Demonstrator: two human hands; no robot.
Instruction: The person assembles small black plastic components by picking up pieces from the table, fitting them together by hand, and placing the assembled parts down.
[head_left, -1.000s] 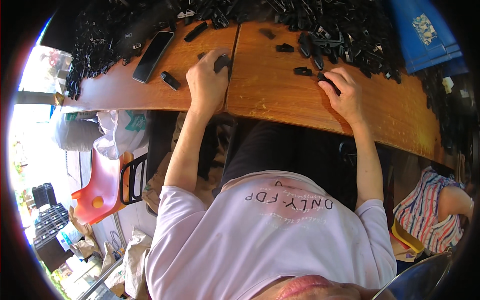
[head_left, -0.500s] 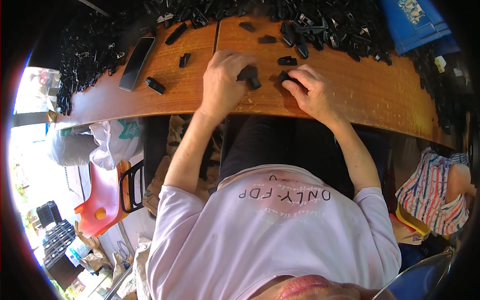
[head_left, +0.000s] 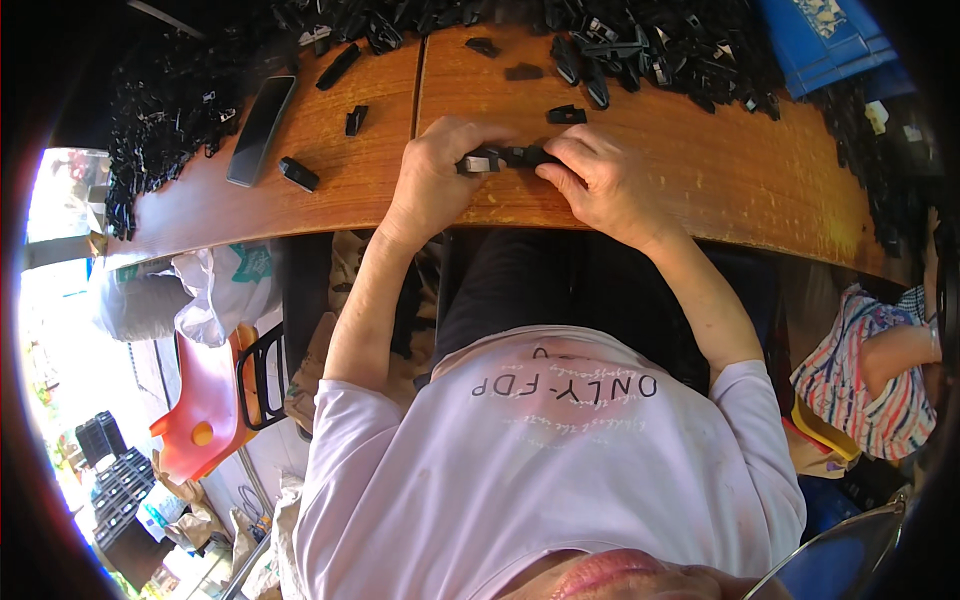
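My left hand [head_left: 435,178] is closed around a black plastic part [head_left: 466,163] that shows a silvery face between the fingers. With thumb and forefinger, my right hand [head_left: 606,186] pinches a smaller black plastic piece [head_left: 528,156]. The two parts meet end to end just above the table's near edge; whether they are joined I cannot tell. Beyond my right hand lies a loose black plastic part [head_left: 566,115]. Left of my left hand are another short part [head_left: 355,120] and a longer black piece [head_left: 298,174].
Heaps of black parts line the far side of the wooden table [head_left: 720,190]. A dark phone [head_left: 262,130] lies at the left, and a blue bin [head_left: 825,45] stands at the far right. A person's arm [head_left: 900,358] shows beside striped cloth at the right.
My hands have come closer together, bringing the two black parts into contact. The part in my left hand has turned, so its silvery face now shows.
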